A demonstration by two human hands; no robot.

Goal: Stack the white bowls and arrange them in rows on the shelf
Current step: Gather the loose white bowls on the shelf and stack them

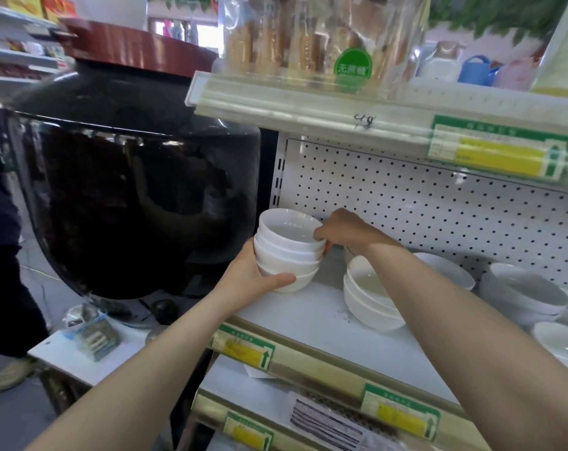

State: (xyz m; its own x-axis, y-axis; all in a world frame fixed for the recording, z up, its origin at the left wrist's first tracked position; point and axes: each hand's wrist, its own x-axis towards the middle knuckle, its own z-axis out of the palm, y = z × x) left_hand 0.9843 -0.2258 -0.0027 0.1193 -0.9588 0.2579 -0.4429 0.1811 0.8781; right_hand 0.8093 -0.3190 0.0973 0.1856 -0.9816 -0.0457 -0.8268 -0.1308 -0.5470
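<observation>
A stack of several white bowls (287, 245) stands at the left end of the white shelf (312, 315), tilted a little to the left. My left hand (255, 278) grips the stack's lower left side, thumb across the bottom bowl. My right hand (344, 231) holds the right rim of the upper bowls, fingers curled over the edge. To the right, a second stack of bowls (369, 296) sits on the shelf, partly behind my right forearm. More white bowls (523, 292) lie further right, and one (561, 345) sits near the front edge.
A large black jar (129, 190) with a red lid stands just left of the shelf. The upper shelf's edge (308, 107) hangs above the bowls. A perforated back panel (422, 203) closes the rear. A person's leg and shoe (6, 369) are at far left.
</observation>
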